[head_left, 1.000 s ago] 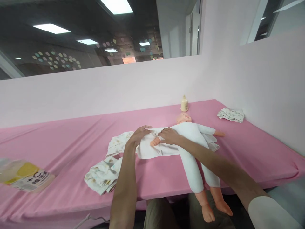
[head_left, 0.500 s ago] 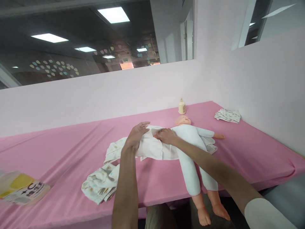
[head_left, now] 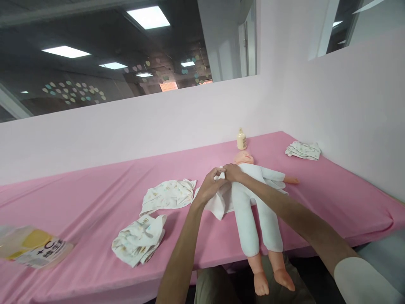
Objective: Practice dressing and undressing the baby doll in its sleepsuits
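A baby doll [head_left: 253, 198] in a white suit lies on its back on the pink table [head_left: 79, 198], head toward the wall and bare feet hanging over the front edge. My left hand [head_left: 211, 185] is closed, pinching a fold of white cloth [head_left: 218, 204] at the doll's near shoulder. My right hand [head_left: 233, 172] is closed on the same cloth at the doll's chest, touching my left hand.
Two patterned baby garments [head_left: 167, 195] [head_left: 139, 238] lie left of the doll. A small cream bottle [head_left: 241, 139] stands behind the doll's head. A folded patterned cloth [head_left: 303, 150] lies at the far right corner. A yellow wipes pack [head_left: 31, 249] sits at the left edge.
Both hands have moved right from the spread white cloth to the doll's chest, gathering the cloth against the doll. The patterned garment beneath it is now uncovered.
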{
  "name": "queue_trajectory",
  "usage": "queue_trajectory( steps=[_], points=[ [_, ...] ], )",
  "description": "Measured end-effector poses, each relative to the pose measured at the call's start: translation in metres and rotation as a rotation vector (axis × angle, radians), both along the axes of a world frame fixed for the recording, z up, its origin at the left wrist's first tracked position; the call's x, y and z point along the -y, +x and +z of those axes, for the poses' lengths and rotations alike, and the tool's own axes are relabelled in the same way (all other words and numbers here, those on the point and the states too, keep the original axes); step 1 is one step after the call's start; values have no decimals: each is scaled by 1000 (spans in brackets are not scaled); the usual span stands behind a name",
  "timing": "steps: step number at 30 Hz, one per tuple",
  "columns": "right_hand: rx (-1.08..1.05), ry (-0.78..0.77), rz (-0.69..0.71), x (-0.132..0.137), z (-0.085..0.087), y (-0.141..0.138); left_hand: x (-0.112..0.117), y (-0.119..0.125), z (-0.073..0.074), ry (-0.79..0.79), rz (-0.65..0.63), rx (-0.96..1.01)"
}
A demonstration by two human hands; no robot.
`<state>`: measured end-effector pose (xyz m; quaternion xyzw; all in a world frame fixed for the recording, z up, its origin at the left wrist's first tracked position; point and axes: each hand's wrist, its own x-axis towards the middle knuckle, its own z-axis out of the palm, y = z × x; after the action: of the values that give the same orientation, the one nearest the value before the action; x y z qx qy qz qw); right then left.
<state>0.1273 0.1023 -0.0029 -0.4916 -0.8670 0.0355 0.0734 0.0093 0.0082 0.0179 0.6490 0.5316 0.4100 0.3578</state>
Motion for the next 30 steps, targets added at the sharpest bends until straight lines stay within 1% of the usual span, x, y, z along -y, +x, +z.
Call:
queue_trajectory(
  steps=[2, 6, 7, 10, 12, 15, 17, 19, 21, 23, 24, 25, 26, 27, 28, 29, 30],
  points=[
    [1, 29, 23, -2, 1, 3, 3, -2, -4, -4, 20, -49],
    [13, 88, 93, -9, 4, 1, 7, -3, -13, 2, 0, -82],
    [16, 106, 78, -12, 4, 1, 9, -3, -16, -7, 11, -112],
    [6, 164, -24, -23, 6, 7, 19, 0, -24, -64, 45, -230],
    [1, 172, -72, -28, 7, 12, 26, 4, -29, -93, 18, -303],
    [2, 136, -74, -29, 6, 17, 33, 9, -36, -103, -53, -386],
    [-4, 107, -55, -23, 6, 20, 35, 8, -37, -109, -76, -416],
    [-20, 99, -32, -13, 7, 32, 35, 4, -34, -144, -109, -432],
    [-102, 157, -7, 1, 6, 58, 34, -2, -27, -169, -119, -437],
    [-267, 259, -36, 18, 3, 98, 30, -6, -17, -126, -44, -438],
    [-343, 275, -129, 28, 0, 122, 26, -6, -12, -83, 9, -443],
    [-392, 259, -246, 38, -4, 147, 22, -3, -7, -32, 52, -451],
    [-424, 231, -369, 48, -9, 171, 16, 3, -3, 18, 69, -461],
    [-447, 201, -458, 57, -16, 192, 9, 11, 1, 62, 57, -469],
    [-455, 159, -515, 67, -24, 210, 0, 22, 5, 105, 19, -478],
    [-448, 96, -560, 75, -33, 224, -10, 35, 7, 148, -37, -491],
    [-436, 21, -570, 82, -42, 233, -22, 51, 7, 192, -102, -515]
  ],
)
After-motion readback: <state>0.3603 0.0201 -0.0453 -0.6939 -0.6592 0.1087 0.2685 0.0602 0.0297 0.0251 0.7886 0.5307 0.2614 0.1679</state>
